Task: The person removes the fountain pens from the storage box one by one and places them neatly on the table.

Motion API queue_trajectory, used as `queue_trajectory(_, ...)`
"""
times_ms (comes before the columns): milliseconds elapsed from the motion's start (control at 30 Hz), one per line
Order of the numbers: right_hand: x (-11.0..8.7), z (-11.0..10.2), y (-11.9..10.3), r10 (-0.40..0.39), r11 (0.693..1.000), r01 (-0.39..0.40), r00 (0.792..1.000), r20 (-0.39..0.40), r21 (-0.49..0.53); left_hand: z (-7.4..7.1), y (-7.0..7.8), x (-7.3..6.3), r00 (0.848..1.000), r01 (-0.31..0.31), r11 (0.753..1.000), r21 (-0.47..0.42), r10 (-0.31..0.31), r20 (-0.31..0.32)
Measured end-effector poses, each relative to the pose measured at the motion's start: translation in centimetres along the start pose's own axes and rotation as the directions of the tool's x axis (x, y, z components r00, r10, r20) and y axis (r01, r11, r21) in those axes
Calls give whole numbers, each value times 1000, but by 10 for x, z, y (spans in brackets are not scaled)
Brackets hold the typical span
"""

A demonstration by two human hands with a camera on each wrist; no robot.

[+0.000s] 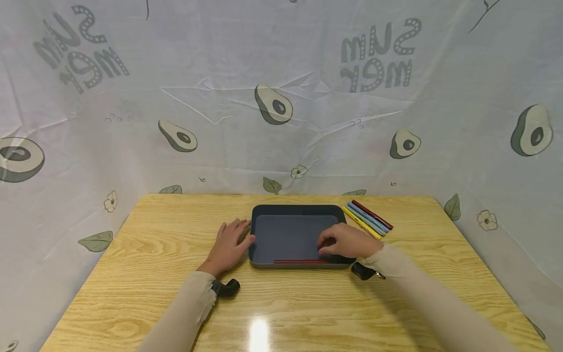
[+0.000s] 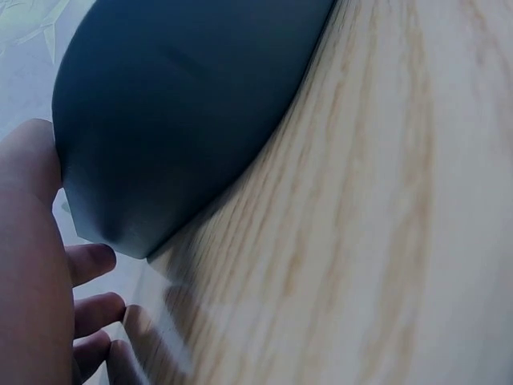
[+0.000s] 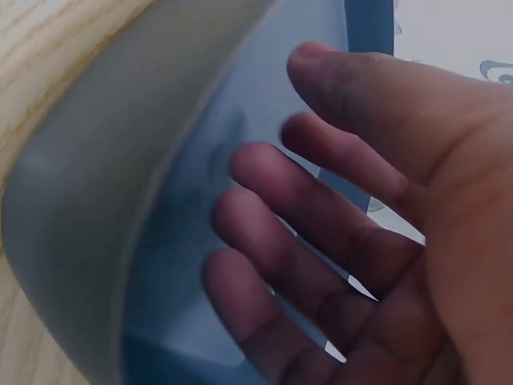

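Note:
A dark grey rectangular tray (image 1: 286, 234) sits on the table. Along its front inner wall lies a slim red pen (image 1: 300, 261). My left hand (image 1: 226, 247) is at the tray's left side, thumb at the rim and fingers extended; the left wrist view shows the thumb and fingertips by the tray's outer wall (image 2: 184, 120). Over the right part of the tray is my right hand (image 1: 347, 240), palm facing inward. In the right wrist view its fingers (image 3: 256, 224) are loosely bent, apart from the thumb, with nothing between them.
Just right of the tray, several pens lie side by side at a slant: a yellow pen (image 1: 361, 222), blue pens (image 1: 368, 218) and a dark red pen (image 1: 372, 215). The wooden table (image 1: 272, 308) ends at a printed cloth backdrop (image 1: 220, 166) behind and at both sides.

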State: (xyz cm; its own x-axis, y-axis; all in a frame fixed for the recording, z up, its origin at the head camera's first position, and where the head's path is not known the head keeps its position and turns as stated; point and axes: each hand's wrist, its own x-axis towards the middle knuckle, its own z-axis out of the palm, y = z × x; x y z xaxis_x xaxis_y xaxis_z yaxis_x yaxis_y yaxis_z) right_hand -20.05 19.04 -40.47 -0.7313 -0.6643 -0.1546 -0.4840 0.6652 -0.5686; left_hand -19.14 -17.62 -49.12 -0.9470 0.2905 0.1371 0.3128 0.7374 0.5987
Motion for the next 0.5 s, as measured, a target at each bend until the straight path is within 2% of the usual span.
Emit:
queue_trajectory(167,0,1,2,18,995,-26,997,81,94,-2,-1,2,1000,-1,1000,3,1,8)
queue_trajectory(500,1,0,2,15,987,-41,986,166,154,-6,2,5,1000,-2,1000,-10,2,16)
